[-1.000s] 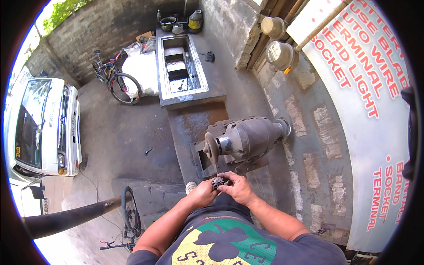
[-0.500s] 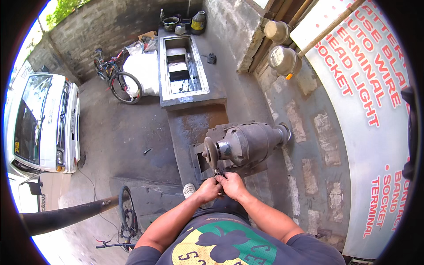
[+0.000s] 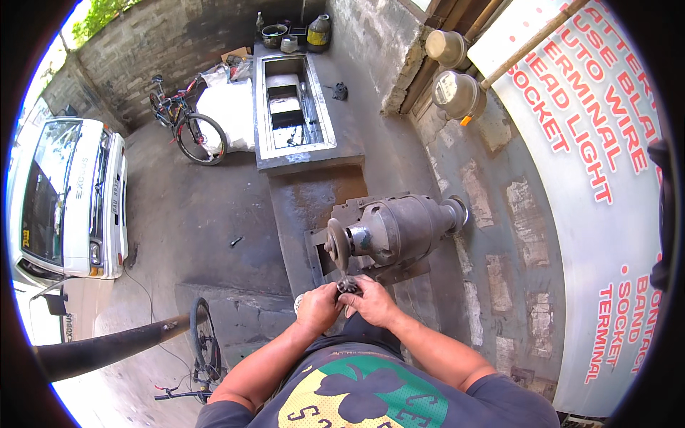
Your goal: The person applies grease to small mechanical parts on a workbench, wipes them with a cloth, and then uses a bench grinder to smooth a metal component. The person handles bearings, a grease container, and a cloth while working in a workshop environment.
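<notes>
Between my two hands is a small dark metal gear (image 3: 348, 285), its toothed end facing up. My left hand (image 3: 318, 307) is closed on its left side. From the right, the fingers and thumb of my right hand (image 3: 372, 302) grip the same part. Just beyond it stands the round grinding wheel (image 3: 338, 242) of a big grey bench grinder (image 3: 403, 228). The gear lies close below the wheel's near edge; whether they touch, I cannot tell.
A sink (image 3: 265, 146) is set in the concrete counter ahead. Bicycles (image 3: 202, 139) and a white vehicle (image 3: 75, 196) stand to the left. A dark pole (image 3: 114, 348) juts in from lower left. Electric meters (image 3: 457, 95) and a printed sign (image 3: 571, 235) are on the right.
The gear has tilted so its toothed end shows more. My left hand has shifted left and up a little, and the right hand has turned slightly around the part.
</notes>
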